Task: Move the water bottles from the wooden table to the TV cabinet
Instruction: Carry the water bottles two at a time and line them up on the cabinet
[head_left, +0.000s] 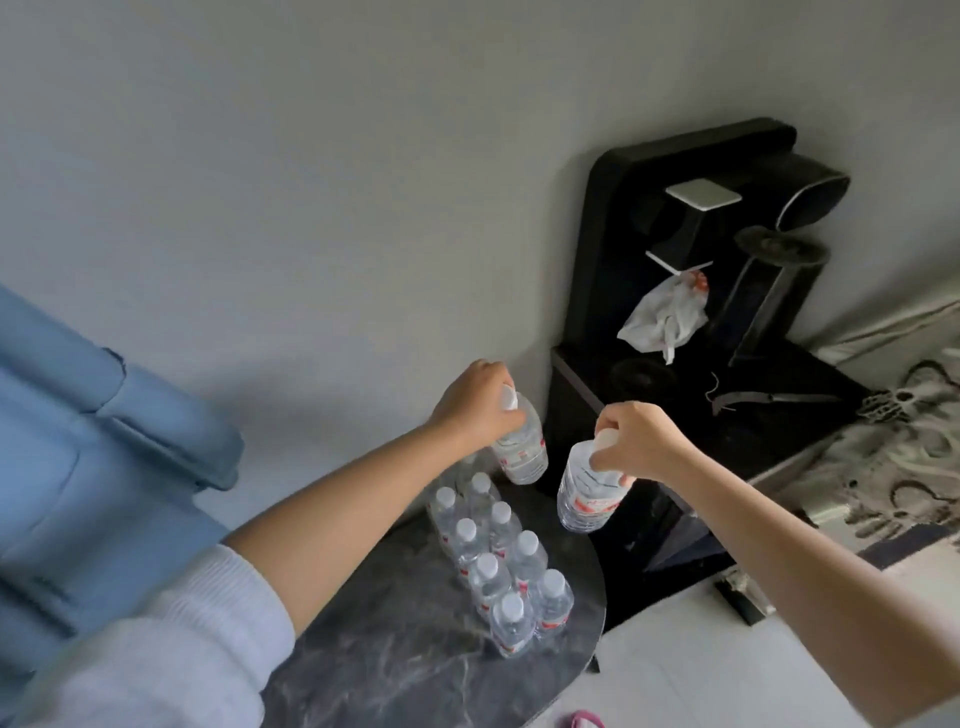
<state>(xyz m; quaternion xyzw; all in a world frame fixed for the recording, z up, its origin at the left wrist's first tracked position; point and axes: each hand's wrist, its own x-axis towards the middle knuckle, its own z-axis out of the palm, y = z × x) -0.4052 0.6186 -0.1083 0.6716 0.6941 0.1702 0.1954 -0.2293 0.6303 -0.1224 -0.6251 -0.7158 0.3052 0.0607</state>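
Observation:
My left hand (475, 408) grips a clear water bottle (522, 452) by its white-capped neck and holds it in the air above the far end of the round dark marbled table (384, 639). A second water bottle (589, 493), tilted, hangs from my right hand (641, 441), which holds it at the cap, between the table and the black cabinet (685, 410). Several more small bottles (498, 561) with white caps and red labels stand in two rows on the table, partly in plastic wrap.
On the black cabinet lie a crumpled white plastic bag (665, 314), a dark round object (644, 376), a knife-like tool (774, 400) and a tall black stand (769, 291). A blue sofa (78, 457) stands at the left. A patterned rug (893, 467) lies at the right.

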